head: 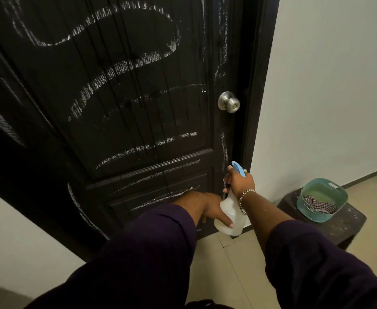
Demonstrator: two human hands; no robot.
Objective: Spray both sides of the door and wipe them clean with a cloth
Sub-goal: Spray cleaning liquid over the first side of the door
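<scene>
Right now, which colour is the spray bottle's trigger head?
Light blue, on the spray bottle; the head view shows it best.

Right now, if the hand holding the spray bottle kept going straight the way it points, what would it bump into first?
Most likely the black door. The right hand grips the spray bottle with its blue nozzle aimed at the door's lower right edge, near the frame. Depth is hard to judge, but nothing shows between them.

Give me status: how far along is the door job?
Early. Done: some spray is on; wet drips run down the door. In hand: the right hand grips the sprayer at the neck, nozzle toward the lower panel, and the left hand touches the body. Left: chalk marks remain, unwiped; the cloth lies in the basket; the door's other side is out of view.
</scene>
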